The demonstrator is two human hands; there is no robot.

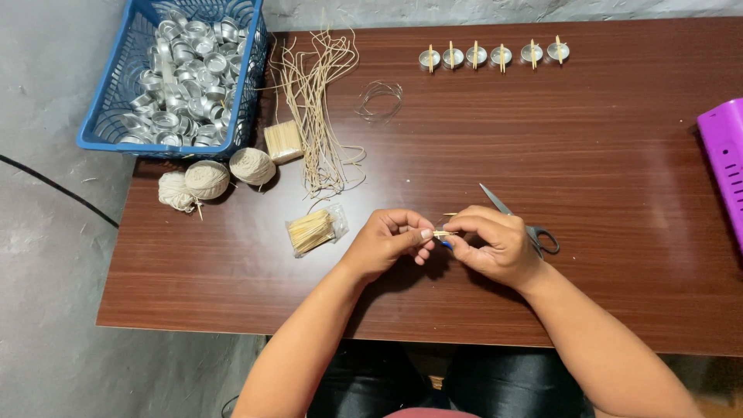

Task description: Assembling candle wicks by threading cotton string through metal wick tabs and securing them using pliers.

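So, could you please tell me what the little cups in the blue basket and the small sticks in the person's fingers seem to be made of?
The cups look like thin, shiny metal, probably aluminium: silvery and reflective. The blue basket looks like moulded plastic, with a latticed wall. The small sticks, pinched between the left hand and the right hand, look like pale, matt wood or bamboo; too small to tell which.

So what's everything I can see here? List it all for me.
table: one, dark brown wood
basket: one, blue, far left corner
tin cups: many, silver, in basket
cups with sticks: six, silver, row at far edge
wicks: bunch, cream, beside basket
wire loop: one, thin, far middle
string balls: three, off-white, left
stick bundles: two, pale yellow, left of hands
scissors: one, under right hand
purple bin: one, right edge
left hand: pinching small sticks
right hand: pinching same sticks
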